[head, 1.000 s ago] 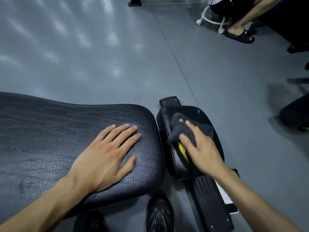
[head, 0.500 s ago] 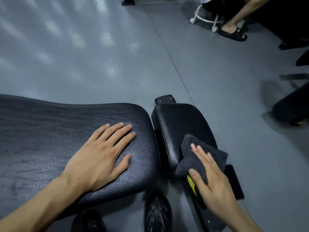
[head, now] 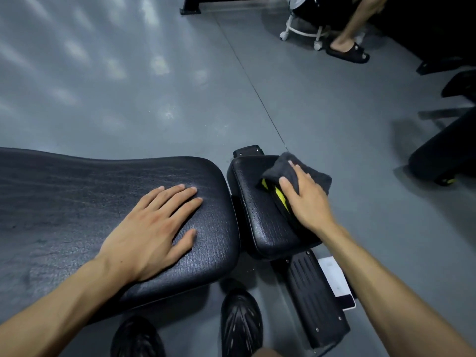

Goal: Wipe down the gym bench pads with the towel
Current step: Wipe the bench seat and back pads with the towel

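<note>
Pressing down on the smaller of two black, cracked-leather bench pads [head: 260, 215], the right hand [head: 306, 202] lies flat, fingers straight, on a folded dark grey microfibre towel [head: 296, 171] with a bright yellow strip showing at its underside. The towel sits on the far right part of that small seat pad, its outer fold hanging past the pad's right edge. The left hand [head: 152, 228] rests wide and flat, fingers spread a little, on the rounded end of the long black back pad [head: 77, 202], holding nothing. A narrow gap separates the two pads.

Just below the small pad a black ribbed metal footplate [head: 311, 292] runs toward the viewer, and beside it on the right a white flat label plate [head: 332, 274] is partly hidden by the right forearm. A black bracket [head: 248, 149] pokes out at the small pad's far end. Two black moulded shoes [head: 240, 323] stand on the grey floor [head: 154, 86] under the pads' near edge.

Across the room, another person's bare leg ends in one black slide sandal [head: 347, 52], next to a white wheeled stool base [head: 301, 34]. Dark equipment [head: 445, 155] crowds the right edge; what it is I cannot tell. A thin seam line crosses the floor toward the bracket.
</note>
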